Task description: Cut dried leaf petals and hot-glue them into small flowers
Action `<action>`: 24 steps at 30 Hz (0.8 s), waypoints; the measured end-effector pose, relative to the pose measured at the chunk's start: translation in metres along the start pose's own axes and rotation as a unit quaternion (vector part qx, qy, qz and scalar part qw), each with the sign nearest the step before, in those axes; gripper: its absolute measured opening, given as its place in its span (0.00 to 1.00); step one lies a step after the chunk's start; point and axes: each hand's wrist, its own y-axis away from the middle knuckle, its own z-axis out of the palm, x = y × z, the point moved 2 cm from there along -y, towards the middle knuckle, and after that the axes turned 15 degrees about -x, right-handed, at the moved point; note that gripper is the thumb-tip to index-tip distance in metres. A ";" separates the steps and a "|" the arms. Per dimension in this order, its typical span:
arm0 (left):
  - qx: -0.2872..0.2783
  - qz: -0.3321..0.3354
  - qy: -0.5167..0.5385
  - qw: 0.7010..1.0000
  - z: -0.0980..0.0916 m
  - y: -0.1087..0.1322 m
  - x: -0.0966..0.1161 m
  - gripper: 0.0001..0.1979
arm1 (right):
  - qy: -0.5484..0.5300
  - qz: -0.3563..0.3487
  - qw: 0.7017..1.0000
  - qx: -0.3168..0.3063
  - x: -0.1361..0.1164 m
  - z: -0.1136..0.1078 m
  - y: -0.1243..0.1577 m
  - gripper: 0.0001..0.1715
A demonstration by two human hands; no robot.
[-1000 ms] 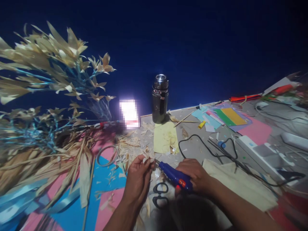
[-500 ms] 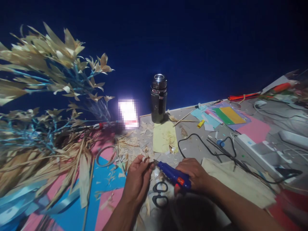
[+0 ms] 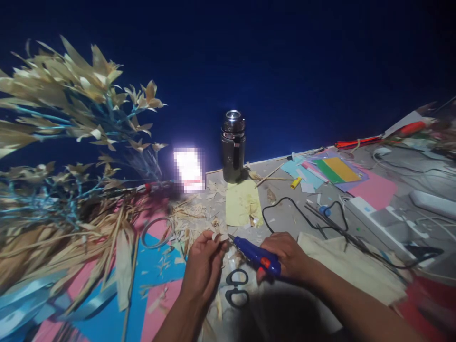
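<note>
My right hand (image 3: 283, 256) is wrapped round the handle of a blue hot glue gun (image 3: 254, 254) with a red patch on its side. Its nozzle points left, close to my left fingertips. Between thumb and fingers, my left hand (image 3: 204, 259) pinches a small pale piece (image 3: 218, 236), perhaps a bit of dried husk; its exact shape is too small to make out. Below the glue gun lie scissors with dark handles (image 3: 237, 288), their blades hard to see. A pale yellow sheet (image 3: 237, 209) with glue and scraps on it lies beyond my hands.
A dark thermos (image 3: 233, 147) stands at the back beside a bright pixelated patch. Dried husk flowers on blue stems (image 3: 107, 95) fill the left, above loose husks (image 3: 121, 256) and a tape ring (image 3: 156, 232). A black cord (image 3: 285, 199), folded cloth (image 3: 342, 261) and power strip (image 3: 381, 232) lie right.
The glue gun's nozzle has shifted slightly, staying beside the small pale piece, which shows a little more at my left fingertips. The whole view has moved slightly.
</note>
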 end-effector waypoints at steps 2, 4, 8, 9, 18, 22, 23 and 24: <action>-0.002 0.002 -0.001 1.000 0.000 0.000 0.000 0.22 | 0.005 0.000 1.000 0.006 0.001 0.000 0.001 0.30; 0.000 0.001 0.000 1.000 0.000 0.000 0.001 0.22 | 0.006 0.000 1.000 0.004 0.001 0.001 0.001 0.31; 0.003 -0.002 0.002 1.000 0.000 0.000 0.001 0.22 | -0.003 0.003 1.000 -0.004 0.001 0.002 0.002 0.32; 0.003 0.000 0.003 1.000 -0.001 0.000 0.001 0.22 | -0.004 0.004 1.000 -0.002 0.001 0.002 0.002 0.32; 0.017 -0.002 0.009 1.000 0.000 0.000 0.001 0.19 | -0.014 0.000 1.000 -0.004 -0.001 0.001 0.000 0.33; 0.008 0.004 0.001 1.000 -0.002 -0.001 0.001 0.20 | 0.004 0.012 1.000 0.002 0.001 -0.001 0.001 0.33; 0.008 0.008 0.000 1.000 -0.003 -0.001 0.001 0.21 | 0.006 0.014 1.000 0.003 0.002 -0.002 0.002 0.33; 0.009 0.009 0.000 1.000 -0.003 -0.001 0.001 0.22 | 0.005 0.014 1.000 0.003 0.002 -0.002 0.002 0.33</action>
